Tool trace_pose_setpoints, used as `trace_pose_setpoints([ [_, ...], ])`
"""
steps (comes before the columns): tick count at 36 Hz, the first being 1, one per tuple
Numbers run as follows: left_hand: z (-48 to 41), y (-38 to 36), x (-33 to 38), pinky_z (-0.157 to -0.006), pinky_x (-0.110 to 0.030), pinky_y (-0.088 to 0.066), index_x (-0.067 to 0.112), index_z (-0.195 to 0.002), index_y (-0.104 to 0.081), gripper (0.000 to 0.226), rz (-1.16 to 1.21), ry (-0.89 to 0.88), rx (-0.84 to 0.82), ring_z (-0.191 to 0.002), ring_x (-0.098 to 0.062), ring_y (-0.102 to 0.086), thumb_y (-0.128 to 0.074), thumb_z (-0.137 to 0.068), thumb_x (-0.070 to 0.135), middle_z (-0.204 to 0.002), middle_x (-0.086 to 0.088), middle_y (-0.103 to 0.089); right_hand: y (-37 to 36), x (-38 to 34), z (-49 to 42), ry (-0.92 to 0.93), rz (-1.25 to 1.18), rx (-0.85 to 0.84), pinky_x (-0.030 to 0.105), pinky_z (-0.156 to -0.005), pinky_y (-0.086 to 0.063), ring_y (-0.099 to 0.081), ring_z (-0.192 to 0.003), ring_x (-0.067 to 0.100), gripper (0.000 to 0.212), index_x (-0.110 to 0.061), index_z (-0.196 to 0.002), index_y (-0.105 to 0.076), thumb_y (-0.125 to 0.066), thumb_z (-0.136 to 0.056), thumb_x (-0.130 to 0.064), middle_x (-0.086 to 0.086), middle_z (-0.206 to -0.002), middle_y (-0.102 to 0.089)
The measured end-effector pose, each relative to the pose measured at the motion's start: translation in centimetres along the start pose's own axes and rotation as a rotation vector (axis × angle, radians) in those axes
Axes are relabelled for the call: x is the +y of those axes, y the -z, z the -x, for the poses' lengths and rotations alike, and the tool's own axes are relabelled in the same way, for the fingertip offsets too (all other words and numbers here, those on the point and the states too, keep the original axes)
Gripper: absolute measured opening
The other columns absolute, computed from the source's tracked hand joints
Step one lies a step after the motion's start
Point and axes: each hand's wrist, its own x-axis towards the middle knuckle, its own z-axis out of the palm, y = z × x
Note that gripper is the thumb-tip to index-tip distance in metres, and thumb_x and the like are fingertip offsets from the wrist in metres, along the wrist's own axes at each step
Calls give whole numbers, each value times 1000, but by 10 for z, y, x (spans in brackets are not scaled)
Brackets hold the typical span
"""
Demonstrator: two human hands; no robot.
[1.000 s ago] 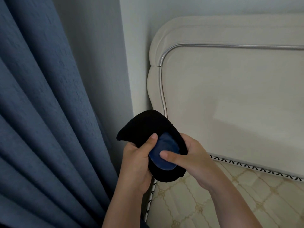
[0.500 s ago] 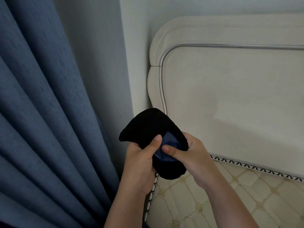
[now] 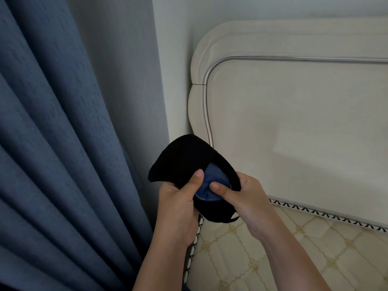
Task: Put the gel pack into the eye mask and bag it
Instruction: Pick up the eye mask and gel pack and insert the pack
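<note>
A black eye mask (image 3: 182,158) is held up in front of me, above the corner of the bed. A blue gel pack (image 3: 212,181) shows in the mask's opening, partly tucked under the black fabric. My left hand (image 3: 178,204) grips the mask's left side, thumb pressed on the fabric beside the gel pack. My right hand (image 3: 245,198) holds the mask's right side, with its thumb lying on the gel pack. No bag is in view.
A dark blue curtain (image 3: 63,154) hangs along the left. A cream padded headboard (image 3: 294,133) stands against the wall on the right. Below the hands lies a mattress (image 3: 283,259) with a gold lattice pattern and a braided edge.
The mask tilted a little and its opening spread wider. More of the blue gel pack shows now than half a second ago. Both hands stayed in about the same place.
</note>
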Motion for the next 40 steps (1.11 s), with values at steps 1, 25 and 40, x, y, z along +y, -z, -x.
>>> trace_pose_setpoints([
  [1, 0, 0, 0, -56, -24, -56, 14, -90, -65, 24, -3, -2, -1, -73, -17, -72, -63, -66, 13, -78, -3, -75, 0, 0, 0, 1, 7, -4, 16, -60, -52, -70, -72, 7, 17, -31, -72, -73, -72, -56, -36, -7, -76, -75],
  [25, 1, 4, 4, -59, -25, -56, 13, -92, -67, 29, -42, 49, 5, -78, -18, -72, -65, -65, 23, -84, -5, -75, 6, 3, 4, -99, 95, -156, 19, -44, -45, -63, -59, 5, 24, -18, -98, -62, -70, -77, -10, -10, -71, -70],
  [40, 7, 10, 5, -65, -22, -56, 7, -107, -63, 43, -46, 121, -84, -87, -17, -70, -62, -66, 18, -98, -9, -73, 3, 1, 4, -15, 14, -89, 20, -69, -53, -69, -90, 11, 40, -27, -97, -67, -70, -61, -43, -6, -94, -74],
])
